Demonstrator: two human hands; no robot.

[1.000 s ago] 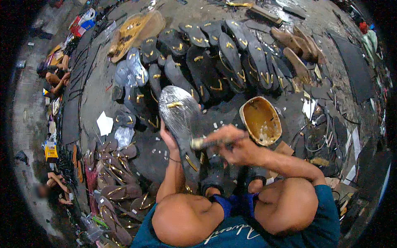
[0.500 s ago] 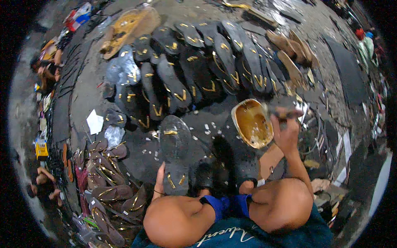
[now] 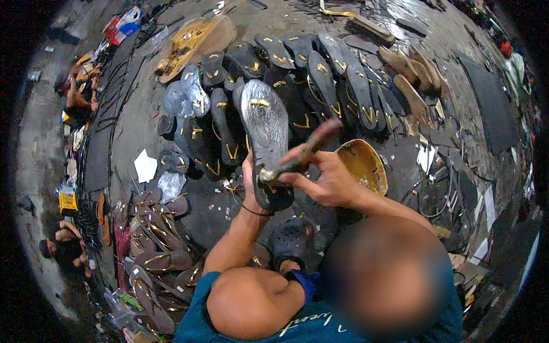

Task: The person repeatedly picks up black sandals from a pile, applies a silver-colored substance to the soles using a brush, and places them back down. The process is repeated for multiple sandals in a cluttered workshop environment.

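My left hand [image 3: 249, 187] grips a dark sandal sole [image 3: 266, 123] by its near left edge, holding its underside up. The far part is wet and shiny, with gold strap ends showing. My right hand [image 3: 330, 178] is closed on a brush [image 3: 321, 136] with a reddish-brown handle. The brush tip touches the near end of the sole; motion blurs it somewhat. Right of that hand stands a bowl [image 3: 360, 153] with yellow-brown liquid, partly covered by my right forearm.
Rows of dark soles with gold straps [image 3: 326, 86] lie beyond my hands. Finished-looking brown sandals [image 3: 163, 260] are piled at lower left. A tan-stained board [image 3: 197, 46] lies at far left, curved brown pieces [image 3: 414, 74] at far right. Two people [image 3: 80, 97] sit along the left side.
The sole has come up off the ground, now in my left hand. My right hand has swung left from beside the bowl and brought the brush onto the sole.
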